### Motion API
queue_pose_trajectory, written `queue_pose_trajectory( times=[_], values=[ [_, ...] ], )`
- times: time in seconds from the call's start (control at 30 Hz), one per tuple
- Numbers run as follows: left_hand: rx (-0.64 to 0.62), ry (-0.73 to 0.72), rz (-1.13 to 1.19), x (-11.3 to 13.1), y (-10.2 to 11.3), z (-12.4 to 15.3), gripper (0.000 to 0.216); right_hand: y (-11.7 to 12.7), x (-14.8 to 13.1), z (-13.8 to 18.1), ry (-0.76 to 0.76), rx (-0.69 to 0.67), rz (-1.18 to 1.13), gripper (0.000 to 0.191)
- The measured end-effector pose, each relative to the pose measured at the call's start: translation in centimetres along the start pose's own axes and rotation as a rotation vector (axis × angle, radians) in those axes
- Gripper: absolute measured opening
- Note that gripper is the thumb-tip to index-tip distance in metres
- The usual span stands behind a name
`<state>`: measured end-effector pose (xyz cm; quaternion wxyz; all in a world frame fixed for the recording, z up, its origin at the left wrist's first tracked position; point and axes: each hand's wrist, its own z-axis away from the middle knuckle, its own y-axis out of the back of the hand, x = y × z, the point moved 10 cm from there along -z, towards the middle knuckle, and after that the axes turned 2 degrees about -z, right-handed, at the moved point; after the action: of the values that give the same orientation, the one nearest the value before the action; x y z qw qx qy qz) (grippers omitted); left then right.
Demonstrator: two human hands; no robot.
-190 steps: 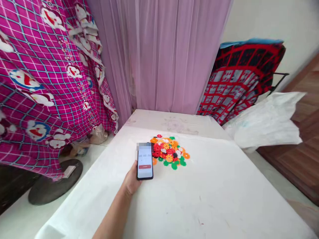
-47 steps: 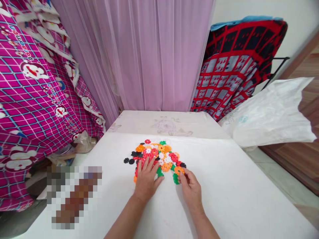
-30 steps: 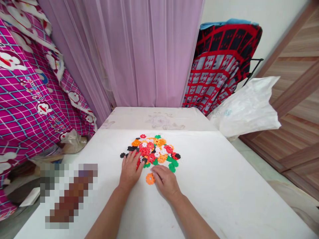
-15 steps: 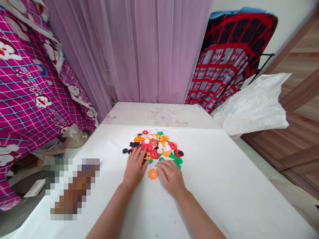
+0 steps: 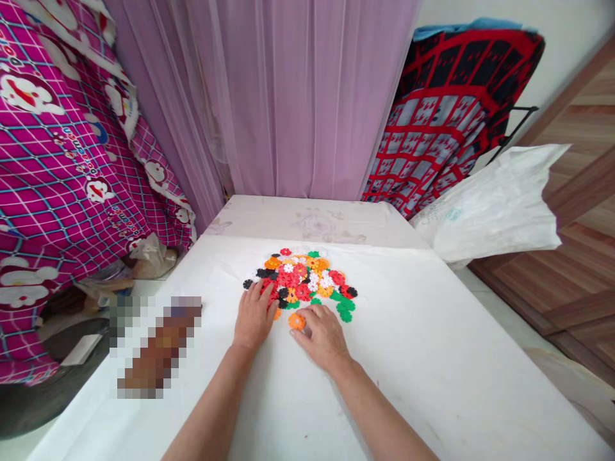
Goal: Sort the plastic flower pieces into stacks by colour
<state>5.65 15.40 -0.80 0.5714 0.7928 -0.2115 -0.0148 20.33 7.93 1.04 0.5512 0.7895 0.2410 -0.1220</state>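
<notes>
A pile of flower-shaped plastic discs [image 5: 302, 282] in red, orange, white, black and green lies on the white-covered table. My left hand [image 5: 254, 314] rests at the pile's near left edge, fingers stretched and slightly spread over red and black pieces. Part of an orange piece [image 5: 277, 314] shows beside its thumb. In front of the pile, my right hand [image 5: 323, 334] pinches one orange notched disc [image 5: 296, 321] between thumb and forefinger. Several green discs [image 5: 344, 308] lie just beyond that hand, to the right.
A white cloth [image 5: 432, 358] covers the table, with a flower-patterned strip [image 5: 317, 221] at its far end. Purple curtains [image 5: 312, 96] hang behind. A white plastic bag [image 5: 494, 205] stands at the right edge. A pixelated patch [image 5: 158, 349] hides something on the left.
My right hand has closed on the orange disc that lay alone on the cloth, and the disc sits slightly nearer the pile. My left hand stays at the pile's left edge. The view has shifted slightly.
</notes>
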Motion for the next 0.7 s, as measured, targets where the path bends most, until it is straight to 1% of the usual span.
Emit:
queue_pose_trajectory(
  times=[0.07, 0.13, 0.17, 0.2, 0.27, 0.3, 0.37, 0.43, 0.5, 0.6, 0.7],
  values=[
    [0.012, 0.006, 0.002, 0.1, 0.2, 0.0, 0.046, 0.1, 0.0, 0.0, 0.017, 0.02, -0.029, 0.028],
    [0.044, 0.001, 0.011, 0.5, 0.7, 0.3, 0.05, 0.7, 0.5, 0.1, 0.019, 0.081, -0.07, 0.022],
    [0.055, -0.025, 0.022, 0.9, 1.0, 0.6, 0.053, 1.1, 0.8, 0.1, 0.019, 0.123, -0.08, 0.017],
    [0.055, -0.073, 0.036, 1.7, 1.2, 0.9, 0.056, 1.6, 1.3, 0.1, 0.016, 0.165, -0.075, 0.015],
    [0.008, -0.214, 0.069, 3.7, 1.1, 1.8, 0.06, 2.4, 2.2, 0.1, 0.001, 0.226, -0.025, 0.02],
    [-0.024, -0.27, 0.076, 4.5, 1.0, 2.2, 0.059, 2.6, 2.6, 0.1, -0.006, 0.233, 0.009, 0.021],
    [-0.058, -0.308, 0.077, 5.4, 1.0, 2.6, 0.048, 2.6, 3.2, -0.2, -0.017, 0.205, 0.068, 0.024],
    [-0.072, -0.287, 0.069, 5.5, 1.1, 2.7, 0.037, 2.4, 3.3, -0.4, -0.021, 0.159, 0.1, 0.025],
    [-0.076, -0.264, 0.064, 5.5, 1.2, 2.6, 0.032, 2.4, 3.2, -0.4, -0.031, 0.146, 0.103, 0.021],
    [-0.047, -0.235, 0.052, 5.3, 1.5, 2.6, 0.03, 2.8, 3.3, -0.1, -0.045, 0.183, 0.074, 0.019],
    [-0.006, -0.193, 0.032, 5.2, 1.8, 3.0, 0.028, 3.3, 4.3, -0.1, -0.081, 0.238, 0.089, 0.019]
  ],
)
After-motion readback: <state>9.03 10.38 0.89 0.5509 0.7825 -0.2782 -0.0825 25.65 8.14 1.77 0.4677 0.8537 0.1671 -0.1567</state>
